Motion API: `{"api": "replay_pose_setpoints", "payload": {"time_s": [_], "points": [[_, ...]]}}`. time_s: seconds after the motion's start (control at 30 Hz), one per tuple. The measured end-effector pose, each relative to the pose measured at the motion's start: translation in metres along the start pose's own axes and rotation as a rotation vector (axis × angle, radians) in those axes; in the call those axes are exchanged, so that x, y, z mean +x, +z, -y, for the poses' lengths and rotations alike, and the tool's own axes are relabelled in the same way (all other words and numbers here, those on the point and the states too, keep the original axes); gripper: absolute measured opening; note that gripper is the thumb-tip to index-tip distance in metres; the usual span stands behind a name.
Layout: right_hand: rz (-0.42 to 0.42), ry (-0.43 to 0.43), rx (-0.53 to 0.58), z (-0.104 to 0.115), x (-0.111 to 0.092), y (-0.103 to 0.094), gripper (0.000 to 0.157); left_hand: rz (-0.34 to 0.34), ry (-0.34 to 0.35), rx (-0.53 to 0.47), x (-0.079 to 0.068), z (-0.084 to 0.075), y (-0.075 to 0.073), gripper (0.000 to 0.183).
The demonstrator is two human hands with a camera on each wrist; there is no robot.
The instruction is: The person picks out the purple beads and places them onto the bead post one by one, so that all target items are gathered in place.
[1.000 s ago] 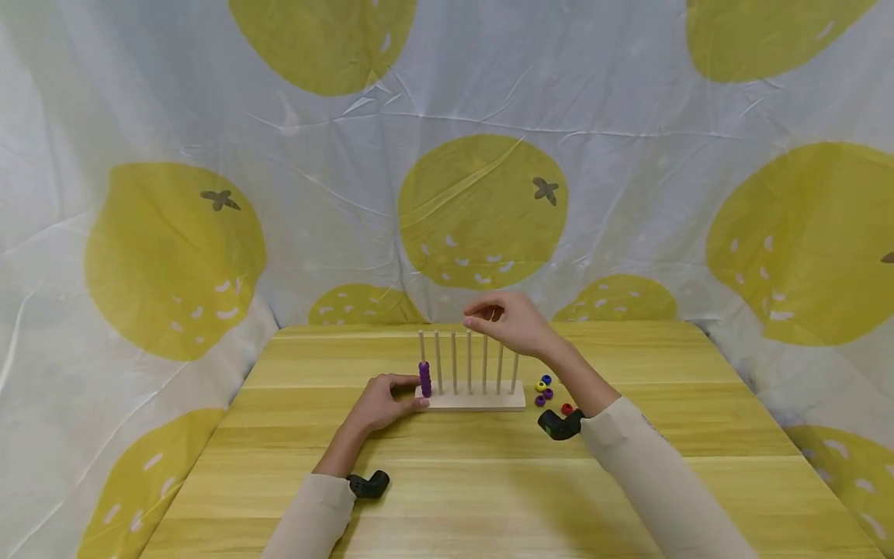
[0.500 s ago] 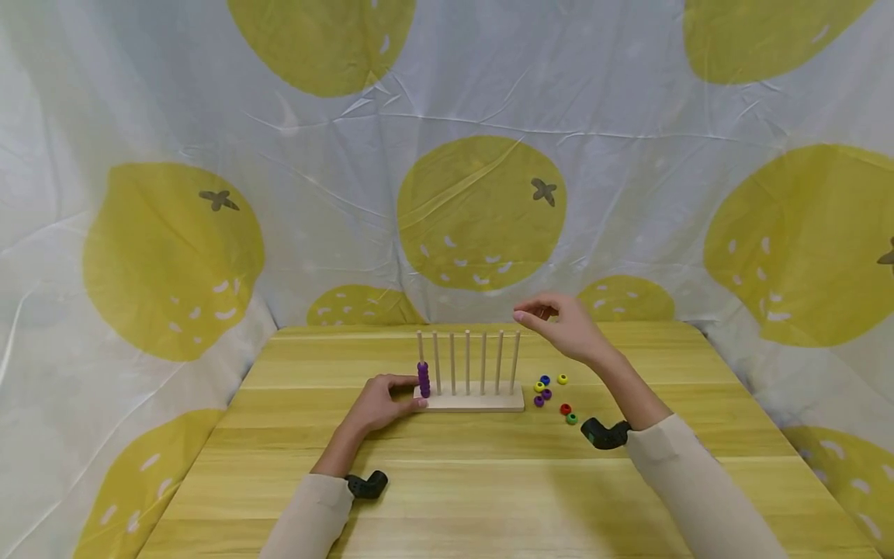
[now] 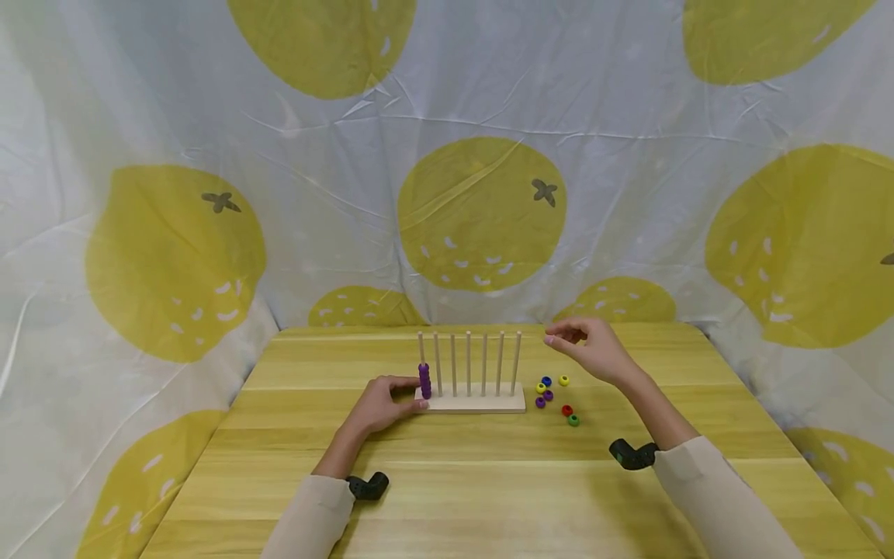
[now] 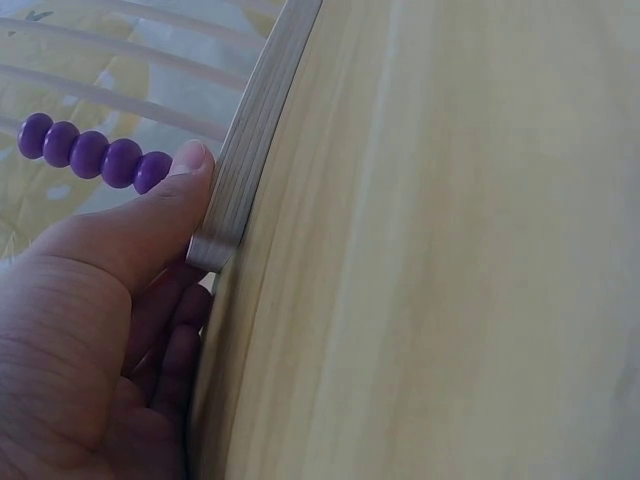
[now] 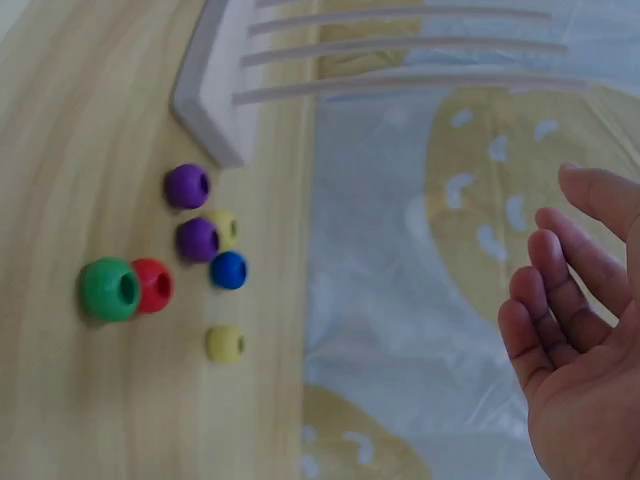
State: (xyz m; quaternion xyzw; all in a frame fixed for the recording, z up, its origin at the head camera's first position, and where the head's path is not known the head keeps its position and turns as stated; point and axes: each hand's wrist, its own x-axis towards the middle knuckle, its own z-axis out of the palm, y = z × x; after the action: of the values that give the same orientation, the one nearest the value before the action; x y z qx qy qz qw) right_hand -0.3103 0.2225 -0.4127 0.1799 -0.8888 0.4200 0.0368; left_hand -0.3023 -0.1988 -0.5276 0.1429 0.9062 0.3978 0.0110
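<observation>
A wooden peg stand (image 3: 475,401) with several upright pegs stands on the table. Its leftmost peg carries a stack of purple beads (image 3: 424,382), which also shows in the left wrist view as a row of purple beads (image 4: 88,155). My left hand (image 3: 379,404) holds the left end of the base, thumb at the front edge and fingers behind. To the right of the stand, my right hand (image 3: 594,351) hovers above the table with fingers loosely bent. Nothing is between its fingers in the right wrist view, where the hand (image 5: 590,330) is apart from the beads.
Loose beads lie right of the stand: a blue bead (image 3: 546,381), two yellow, two purple, a red bead (image 3: 567,410) and a green bead (image 3: 573,420). A cloth with a lemon print (image 3: 482,213) hangs behind the wooden table (image 3: 461,497).
My right hand has moved from above the middle pegs to the right, then lower, over the loose beads' far side. The left hand and the stand have stayed put.
</observation>
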Motion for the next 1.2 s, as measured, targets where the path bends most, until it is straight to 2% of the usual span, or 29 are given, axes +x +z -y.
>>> {"api": "replay_pose_setpoints", "payload": {"time_s": [0.37, 0.63, 0.87, 1.2], "points": [[0.015, 0.023, -0.008, -0.032, -0.016, 0.010, 0.031, 0.003, 0.005, -0.003, 0.000, -0.001, -0.001, 0.052], [0.019, 0.040, 0.009, -0.052, -0.021, 0.022, 0.037, 0.005, -0.007, -0.020, 0.000, -0.001, -0.003, 0.051], [0.042, 0.078, 0.010, -0.071, -0.028, 0.033, 0.030, 0.015, -0.010, -0.029, 0.000, -0.002, -0.002, 0.052], [0.064, 0.114, 0.010, -0.082, -0.032, 0.040, 0.027, 0.001, -0.017, -0.021, -0.002, -0.004, -0.001, 0.051]]}}
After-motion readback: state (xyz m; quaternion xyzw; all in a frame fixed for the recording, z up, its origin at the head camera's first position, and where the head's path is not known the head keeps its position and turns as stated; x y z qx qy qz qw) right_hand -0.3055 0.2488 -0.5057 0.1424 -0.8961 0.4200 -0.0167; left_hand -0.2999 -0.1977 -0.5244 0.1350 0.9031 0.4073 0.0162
